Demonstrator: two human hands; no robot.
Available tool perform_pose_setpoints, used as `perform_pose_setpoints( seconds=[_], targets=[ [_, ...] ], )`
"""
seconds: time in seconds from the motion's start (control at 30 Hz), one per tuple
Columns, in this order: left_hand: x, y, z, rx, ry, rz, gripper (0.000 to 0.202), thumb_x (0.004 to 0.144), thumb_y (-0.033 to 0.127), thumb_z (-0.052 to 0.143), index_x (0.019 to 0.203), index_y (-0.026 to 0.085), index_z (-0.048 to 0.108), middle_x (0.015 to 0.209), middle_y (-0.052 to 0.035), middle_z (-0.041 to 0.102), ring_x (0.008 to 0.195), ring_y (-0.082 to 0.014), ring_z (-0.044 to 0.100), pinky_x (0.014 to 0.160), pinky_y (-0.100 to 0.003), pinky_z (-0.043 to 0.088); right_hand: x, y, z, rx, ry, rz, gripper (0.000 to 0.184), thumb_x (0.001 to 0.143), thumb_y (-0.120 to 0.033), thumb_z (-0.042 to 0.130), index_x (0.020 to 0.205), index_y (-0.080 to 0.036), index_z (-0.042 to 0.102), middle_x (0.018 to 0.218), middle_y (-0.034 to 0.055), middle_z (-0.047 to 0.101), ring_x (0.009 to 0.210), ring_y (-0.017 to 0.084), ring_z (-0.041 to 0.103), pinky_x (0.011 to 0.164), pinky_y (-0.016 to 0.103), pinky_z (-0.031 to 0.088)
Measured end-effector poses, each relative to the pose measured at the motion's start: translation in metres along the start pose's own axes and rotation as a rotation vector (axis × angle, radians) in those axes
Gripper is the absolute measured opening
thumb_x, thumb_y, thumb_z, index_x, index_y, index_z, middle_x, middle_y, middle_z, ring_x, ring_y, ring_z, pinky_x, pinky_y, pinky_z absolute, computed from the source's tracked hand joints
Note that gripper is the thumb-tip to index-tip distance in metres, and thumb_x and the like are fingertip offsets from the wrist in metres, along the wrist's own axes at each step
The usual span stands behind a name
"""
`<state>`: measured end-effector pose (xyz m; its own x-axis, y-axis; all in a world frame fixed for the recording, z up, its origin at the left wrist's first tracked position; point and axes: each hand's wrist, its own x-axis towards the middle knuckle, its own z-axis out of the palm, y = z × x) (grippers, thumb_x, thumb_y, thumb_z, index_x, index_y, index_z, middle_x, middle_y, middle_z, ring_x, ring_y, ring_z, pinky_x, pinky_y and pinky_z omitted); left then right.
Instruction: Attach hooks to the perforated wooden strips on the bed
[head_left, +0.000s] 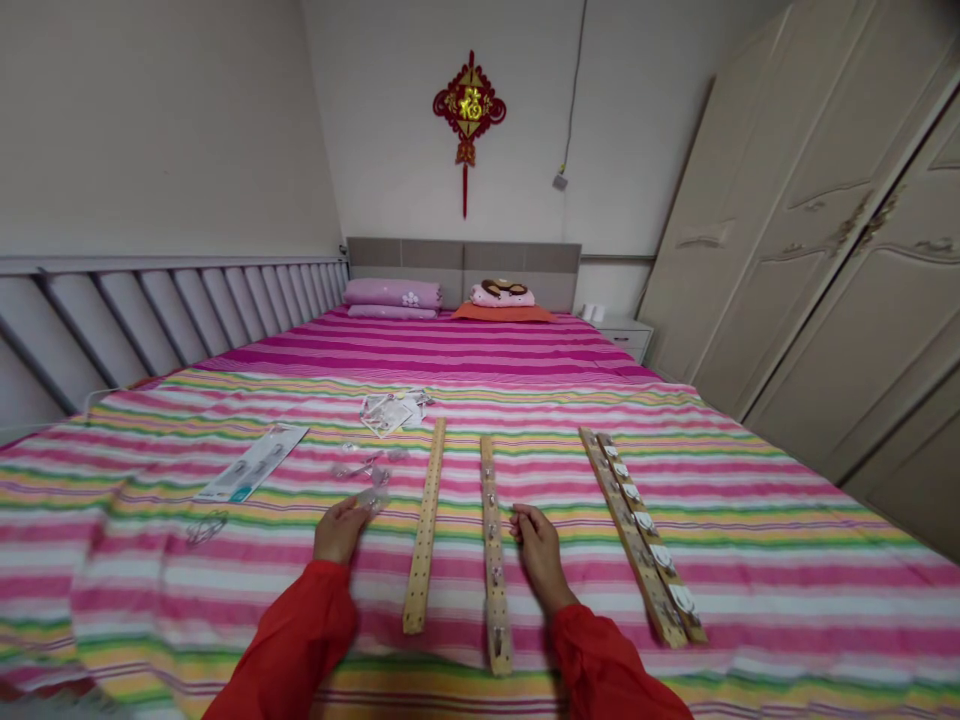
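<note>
Three long wooden strips lie lengthwise on a striped bedspread (750, 520). The left strip (424, 525) is bare with a row of holes. The middle strip (493, 550) carries several small metal hooks. The right strip (637, 530) holds several white round hooks. My left hand (341, 530), in a red sleeve, has its fingers closed on a small clear plastic piece (373, 497) just left of the bare strip. My right hand (536, 550) rests curled beside the middle strip, fingertips close to its right edge; whether it holds anything is unclear.
Clear plastic hooks (367, 465) lie scattered ahead of my left hand. A white packaging card (251, 465) and opened wrappers (390, 410) lie further left and ahead. Pillows (394, 295) sit at the headboard. A wardrobe (847, 250) stands right, a padded wall panel (187, 300) left.
</note>
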<state>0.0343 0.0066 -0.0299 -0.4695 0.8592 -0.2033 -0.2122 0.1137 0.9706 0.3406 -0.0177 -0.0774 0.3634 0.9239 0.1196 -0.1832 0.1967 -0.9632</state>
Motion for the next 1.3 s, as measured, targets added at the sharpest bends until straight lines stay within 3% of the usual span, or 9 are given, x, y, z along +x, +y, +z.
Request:
perform_pose_setpoints(
  seconds=[0.1,0.17,0.27,0.43,0.6,0.77,0.93,1.1,1.3],
  targets=[
    [-0.015,0.011,0.004,-0.198,-0.046,-0.231,0.014,0.072,-0.001,0.06,0.078,0.012,0.062,0.06,-0.0013,0.066,0.049,-0.0064,0.06,0.048,-0.014,0.047,0.0,0.001,-0.001,0.011,-0.005,0.002,0.024,0.066,-0.038,0.063,0.077,-0.017,0.065,0.06,-0.0003,0.059,0.051,0.014,0.051,0.051,0.028,0.042],
    [-0.023,0.017,0.008,-0.272,-0.11,-0.307,0.015,0.076,-0.002,0.057,0.079,0.011,0.063,0.063,-0.0037,0.068,0.049,-0.0074,0.063,0.048,-0.013,0.05,0.001,0.0,-0.001,0.011,-0.017,0.013,0.024,0.066,-0.039,0.063,0.077,-0.018,0.065,0.061,-0.0003,0.059,0.051,0.014,0.051,0.051,0.028,0.042],
    [-0.03,0.023,0.015,-0.379,-0.158,-0.359,0.017,0.079,-0.004,0.054,0.082,0.01,0.063,0.065,-0.0046,0.069,0.051,-0.0091,0.065,0.048,-0.013,0.052,0.001,0.0,-0.001,0.007,-0.021,0.035,0.024,0.064,-0.039,0.064,0.077,-0.018,0.066,0.059,-0.0003,0.059,0.051,0.014,0.051,0.051,0.028,0.043],
    [-0.029,0.025,0.021,-0.58,-0.141,-0.483,0.023,0.084,-0.005,0.043,0.087,0.008,0.061,0.061,-0.0037,0.066,0.052,-0.0091,0.065,0.05,-0.013,0.054,0.001,-0.002,0.001,0.004,-0.005,0.041,0.024,0.063,-0.038,0.064,0.076,-0.018,0.065,0.057,-0.0011,0.059,0.049,0.014,0.049,0.049,0.027,0.041],
    [-0.025,0.021,0.015,-0.621,-0.181,-0.543,0.022,0.087,-0.002,0.041,0.097,0.006,0.058,0.069,-0.008,0.068,0.056,-0.0103,0.066,0.05,-0.014,0.055,0.002,-0.001,0.0,0.015,-0.003,0.052,0.023,0.063,-0.037,0.065,0.075,-0.018,0.066,0.057,-0.0005,0.061,0.049,0.014,0.05,0.048,0.027,0.041],
    [-0.028,0.021,0.011,-0.68,-0.284,-0.569,0.034,0.087,0.0,0.038,0.117,0.007,0.053,0.081,-0.0099,0.071,0.06,-0.0099,0.067,0.052,-0.014,0.056,0.005,-0.008,0.003,0.061,-0.012,0.101,0.029,0.061,-0.042,0.068,0.074,-0.016,0.065,0.056,-0.0002,0.06,0.046,0.012,0.049,0.045,0.025,0.038],
    [-0.039,0.028,0.018,-0.727,-0.304,-0.575,0.036,0.088,0.002,0.034,0.12,0.008,0.051,0.076,-0.008,0.069,0.059,-0.0095,0.066,0.053,-0.015,0.056,-0.008,-0.034,0.037,-0.085,-0.182,-0.044,0.02,0.069,-0.035,0.065,0.076,-0.017,0.066,0.055,-0.0026,0.057,0.049,0.011,0.048,0.048,0.024,0.039],
    [-0.051,0.034,0.027,-0.742,-0.382,-0.587,0.032,0.088,0.001,0.032,0.109,0.007,0.056,0.076,-0.008,0.066,0.058,-0.0081,0.064,0.051,-0.014,0.053,-0.023,-0.052,0.087,-0.228,-0.429,-0.205,0.016,0.072,-0.027,0.061,0.08,-0.019,0.072,0.075,0.0022,0.064,0.063,0.014,0.055,0.06,0.026,0.046],
    [-0.058,0.033,0.024,-0.617,-0.482,-0.544,0.029,0.081,-0.003,0.038,0.097,0.009,0.06,0.079,-0.0077,0.066,0.059,-0.0075,0.063,0.056,-0.014,0.053,-0.024,-0.048,0.116,-0.272,-0.405,-0.176,0.018,0.07,-0.025,0.063,0.084,-0.018,0.072,0.074,0.0023,0.066,0.063,0.015,0.058,0.061,0.027,0.049]
  ],
)
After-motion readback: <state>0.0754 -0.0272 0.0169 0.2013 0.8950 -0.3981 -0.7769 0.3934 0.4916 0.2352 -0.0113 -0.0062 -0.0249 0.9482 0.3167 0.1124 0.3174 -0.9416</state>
